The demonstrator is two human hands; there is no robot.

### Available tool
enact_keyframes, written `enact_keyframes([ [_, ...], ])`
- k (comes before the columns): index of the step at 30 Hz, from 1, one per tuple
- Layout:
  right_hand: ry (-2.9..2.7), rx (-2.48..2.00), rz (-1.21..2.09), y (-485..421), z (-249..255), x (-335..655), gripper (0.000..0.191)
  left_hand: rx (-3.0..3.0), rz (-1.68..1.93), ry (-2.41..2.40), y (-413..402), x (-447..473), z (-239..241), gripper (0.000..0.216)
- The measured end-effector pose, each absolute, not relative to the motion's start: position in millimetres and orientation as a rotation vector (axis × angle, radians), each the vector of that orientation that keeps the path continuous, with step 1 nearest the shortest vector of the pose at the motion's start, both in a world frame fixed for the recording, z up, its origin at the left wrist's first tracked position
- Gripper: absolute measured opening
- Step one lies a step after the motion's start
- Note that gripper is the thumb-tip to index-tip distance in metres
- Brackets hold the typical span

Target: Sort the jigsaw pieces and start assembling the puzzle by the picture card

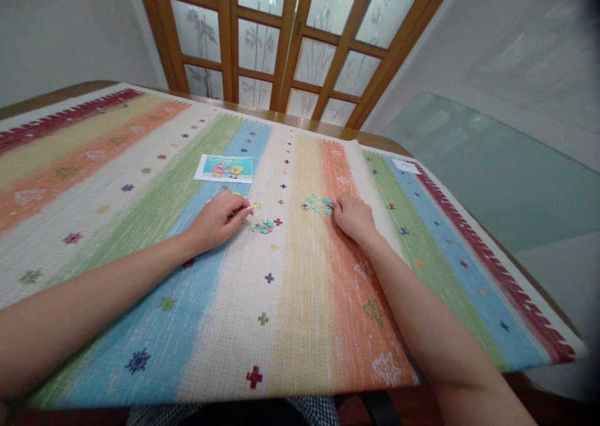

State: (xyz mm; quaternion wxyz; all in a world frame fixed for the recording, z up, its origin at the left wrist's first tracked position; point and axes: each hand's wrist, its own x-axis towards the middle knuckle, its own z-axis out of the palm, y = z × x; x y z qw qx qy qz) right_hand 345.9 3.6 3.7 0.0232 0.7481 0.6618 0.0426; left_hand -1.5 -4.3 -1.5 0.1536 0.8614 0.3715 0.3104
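Observation:
My left hand rests low over the cloth, thumb and forefinger pinched together beside some small jigsaw puzzle pieces. A little pile of puzzle pieces, teal and yellow, lies just right of its fingertips; other pieces are partly hidden behind the hand. My right hand is closed, its fingertips touching the right edge of a second pile of teal puzzle pieces. What either pinch holds, if anything, is too small or hidden to tell. Beyond my left hand lies a picture card with pink and yellow cartoon figures.
A striped tablecloth with printed crosses, stars and trees covers the table. A small white paper lies toward the far right. Wood-framed glass doors stand behind the table, and a pale glass panel leans at the right.

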Motion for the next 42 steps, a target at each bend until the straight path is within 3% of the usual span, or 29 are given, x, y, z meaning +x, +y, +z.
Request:
enact_keyframes([
  [19, 2.100, 2.352, 0.125, 7, -1, 356, 0.035, 2.312, 1.054, 1.398, 15, -19, 1, 0.029],
  [27, 2.151, 2.513, -0.130, 18, -11, 373, 0.038, 2.600, 0.884, 1.288, 30, -33, -5, 0.031],
  [42, 2.179, 2.547, -0.098, 20, -18, 376, 0.037, 2.667, 0.753, 1.251, 33, -36, -15, 0.030],
])
